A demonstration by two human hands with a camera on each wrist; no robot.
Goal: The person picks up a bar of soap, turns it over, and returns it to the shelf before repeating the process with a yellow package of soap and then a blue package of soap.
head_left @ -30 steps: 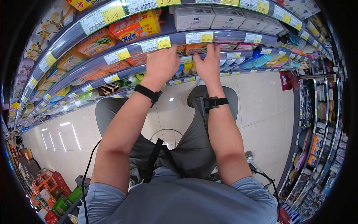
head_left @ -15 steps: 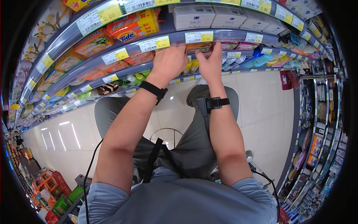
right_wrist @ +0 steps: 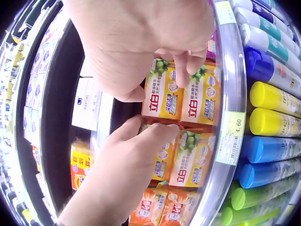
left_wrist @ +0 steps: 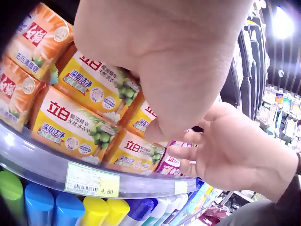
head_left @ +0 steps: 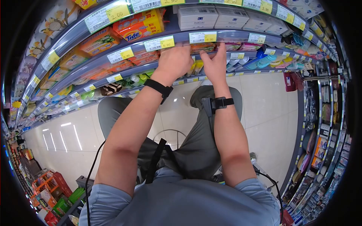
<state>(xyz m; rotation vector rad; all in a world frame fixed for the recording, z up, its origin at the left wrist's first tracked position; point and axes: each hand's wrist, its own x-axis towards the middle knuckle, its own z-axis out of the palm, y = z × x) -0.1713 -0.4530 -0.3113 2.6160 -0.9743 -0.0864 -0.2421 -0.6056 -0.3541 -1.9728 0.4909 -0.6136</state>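
Yellow-orange soap packs lie in two rows on a shelf. My left hand reaches in beneath the shelf lip. In the right wrist view, my left hand rests its thumb and a finger along the seam beside the rear-row packs. My right hand is just to its right, thumb and fingers apart. The right wrist view shows my right hand over the neighbouring packs, thumb at the rear edge and loosely bent fingers over the front. Some fingertips are hidden.
A clear price strip with a 4.60 label edges the shelf; coloured bottles stand below it. White boxes and Tide packs sit on the shelf above. Another rack stands at the right.
From one second ago, my left hand has moved right, closer to the right hand. My right hand has shifted slightly right, its thumb spread a little wider from the fingers.
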